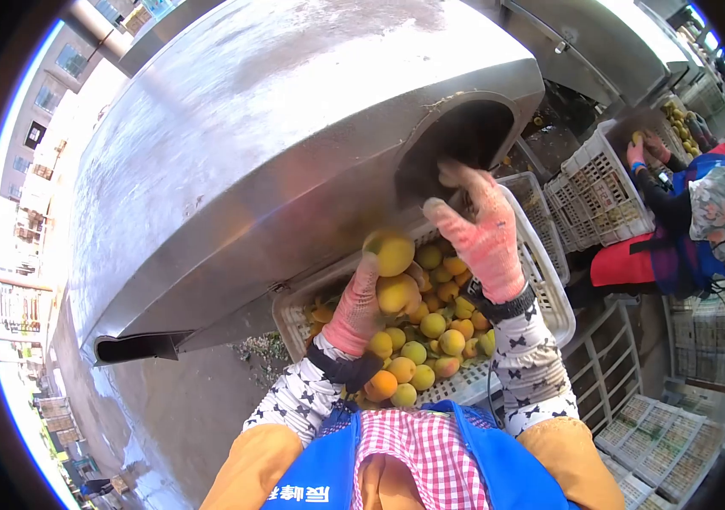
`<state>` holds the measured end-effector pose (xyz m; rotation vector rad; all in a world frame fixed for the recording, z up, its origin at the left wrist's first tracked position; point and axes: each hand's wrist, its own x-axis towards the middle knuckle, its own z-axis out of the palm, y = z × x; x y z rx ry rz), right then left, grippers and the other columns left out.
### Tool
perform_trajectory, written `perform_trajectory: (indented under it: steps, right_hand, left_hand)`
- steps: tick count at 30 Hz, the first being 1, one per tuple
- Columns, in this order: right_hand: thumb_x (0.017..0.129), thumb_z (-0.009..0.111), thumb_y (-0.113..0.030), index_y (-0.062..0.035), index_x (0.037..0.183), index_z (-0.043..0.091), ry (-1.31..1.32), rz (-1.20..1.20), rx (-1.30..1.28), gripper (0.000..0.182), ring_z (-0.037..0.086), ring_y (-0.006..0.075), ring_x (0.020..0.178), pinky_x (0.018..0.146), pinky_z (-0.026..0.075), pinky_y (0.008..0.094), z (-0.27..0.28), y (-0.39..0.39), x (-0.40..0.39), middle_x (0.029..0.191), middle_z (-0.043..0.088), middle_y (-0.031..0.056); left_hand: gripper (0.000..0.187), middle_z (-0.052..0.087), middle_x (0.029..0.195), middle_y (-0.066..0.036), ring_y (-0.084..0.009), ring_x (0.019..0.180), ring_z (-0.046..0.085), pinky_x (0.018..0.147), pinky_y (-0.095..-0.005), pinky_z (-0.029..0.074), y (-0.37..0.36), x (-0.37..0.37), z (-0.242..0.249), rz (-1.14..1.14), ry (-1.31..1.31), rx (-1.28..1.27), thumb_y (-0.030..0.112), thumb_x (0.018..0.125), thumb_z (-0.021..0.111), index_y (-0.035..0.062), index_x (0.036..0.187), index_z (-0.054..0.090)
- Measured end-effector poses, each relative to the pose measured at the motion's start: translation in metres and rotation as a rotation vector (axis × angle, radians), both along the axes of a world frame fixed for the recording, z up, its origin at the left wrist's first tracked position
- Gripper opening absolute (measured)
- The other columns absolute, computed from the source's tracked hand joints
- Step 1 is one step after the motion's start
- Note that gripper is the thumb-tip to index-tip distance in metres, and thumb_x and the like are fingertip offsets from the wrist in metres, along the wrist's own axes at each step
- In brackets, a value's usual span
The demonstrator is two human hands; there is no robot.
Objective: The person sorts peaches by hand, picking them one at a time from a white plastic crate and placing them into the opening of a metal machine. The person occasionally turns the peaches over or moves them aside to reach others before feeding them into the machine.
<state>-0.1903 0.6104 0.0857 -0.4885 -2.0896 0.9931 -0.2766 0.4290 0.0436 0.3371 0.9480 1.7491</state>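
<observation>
Here's my left hand [355, 316], gloved, inside the left edge of the crate [560, 308], fingers curled into a grip. And my right hand [491, 242] — up by the crate's far right corner, thumb standing away from the fingers, fingertips a little blurred, nothing gripped! Both forearms reach forward — left forearm [294, 395] slanting inward, right forearm [531, 365] running nearly straight ahead.
</observation>
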Motion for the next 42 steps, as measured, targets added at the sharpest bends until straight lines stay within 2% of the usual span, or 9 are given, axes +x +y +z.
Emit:
perform_trajectory:
  steps: [2,8,18,27,29,33,35,39,42]
  right_hand:
    - [0.082,0.076,-0.021,0.0015,0.136,0.054,-0.121,0.221,-0.511,0.063,0.06,0.0248,0.113,0.097,0.047,0.0349,-0.007,-0.016,0.026,0.12,0.062,0.0129]
    - [0.078,0.075,-0.016,-0.0017,0.142,0.049,-0.035,0.429,-0.212,0.071,0.05,0.0286,0.131,0.109,0.04,0.0358,-0.01,-0.024,0.045,0.14,0.051,0.0166]
    - [0.074,0.078,-0.02,0.0024,0.125,0.056,-0.02,-0.041,-0.097,0.061,0.064,0.0359,0.103,0.091,0.052,0.0395,-0.042,0.01,0.002,0.115,0.061,0.019]
    - [0.076,0.077,-0.017,0.0033,0.125,0.053,-0.37,-0.437,0.069,0.058,0.058,0.0426,0.101,0.088,0.051,0.0428,-0.059,0.019,-0.078,0.115,0.059,0.0231]
    - [0.079,0.077,-0.021,0.0015,0.135,0.048,0.106,-0.219,0.358,0.067,0.062,0.0413,0.097,0.084,0.052,0.0442,-0.041,0.035,-0.063,0.12,0.055,0.0269]
    - [0.078,0.077,-0.021,-0.0008,0.136,0.051,-0.032,-0.024,0.102,0.066,0.061,0.039,0.106,0.09,0.051,0.0419,-0.007,-0.006,-0.002,0.122,0.058,0.0244]
    - [0.074,0.08,-0.026,-0.0037,0.133,0.057,-0.188,0.148,0.004,0.067,0.059,0.0381,0.113,0.096,0.049,0.0412,-0.016,-0.029,0.018,0.123,0.061,0.0213]
    - [0.069,0.082,-0.028,-0.0046,0.135,0.055,-0.214,0.16,0.224,0.075,0.059,0.037,0.115,0.101,0.046,0.043,-0.033,-0.03,0.028,0.125,0.061,0.02]
    - [0.069,0.085,-0.03,0.0011,0.136,0.053,-0.063,0.463,-0.312,0.08,0.055,0.0302,0.123,0.105,0.043,0.0398,-0.032,-0.025,0.035,0.133,0.056,0.0163]
  left_hand:
    - [0.068,0.066,0.107,-0.007,-0.0154,0.095,0.063,0.079,-0.028,0.052,0.002,-0.003,0.012,0.0,0.319,-0.173,0.057,0.087,0.067,0.0046,0.129,0.054]
    - [0.073,0.057,0.131,-0.008,-0.0169,0.118,0.054,0.103,-0.0326,0.042,0.014,-0.016,0.039,-0.242,0.349,-0.006,0.04,0.082,0.074,0.0022,0.139,0.049]
    - [0.051,0.066,0.115,-0.012,-0.0177,0.099,0.066,0.086,-0.029,0.054,0.015,-0.016,-0.007,-0.056,-0.05,-0.029,0.038,0.099,0.055,-0.0012,0.131,0.054]
    - [0.042,0.067,0.116,-0.007,-0.0186,0.104,0.066,0.094,-0.0301,0.05,-0.001,-0.006,-0.061,0.159,0.963,-0.23,0.029,0.088,0.073,0.0069,0.121,0.06]
    - [0.038,0.067,0.118,0.0,-0.0127,0.114,0.06,0.103,-0.0286,0.044,0.005,-0.007,-0.049,0.012,1.139,-0.378,0.033,0.09,0.069,0.0132,0.121,0.06]
    - [0.041,0.065,0.122,-0.004,-0.0167,0.12,0.057,0.106,-0.0319,0.043,0.014,-0.004,-0.019,0.013,1.279,-0.454,0.034,0.093,0.064,0.009,0.126,0.056]
    - [0.04,0.066,0.117,-0.005,-0.0167,0.112,0.061,0.099,-0.0298,0.048,0.019,0.0,-0.028,0.201,0.21,0.012,0.01,0.083,0.077,0.006,0.119,0.059]
    - [0.045,0.061,0.128,-0.012,-0.0233,0.12,0.057,0.108,-0.0379,0.043,0.025,0.005,-0.016,0.143,0.3,0.157,0.032,0.099,0.055,0.002,0.132,0.05]
    - [0.051,0.06,0.128,-0.012,-0.023,0.118,0.059,0.104,-0.0377,0.046,0.031,0.001,0.0,0.036,0.955,-0.038,0.042,0.1,0.053,0.0046,0.134,0.048]
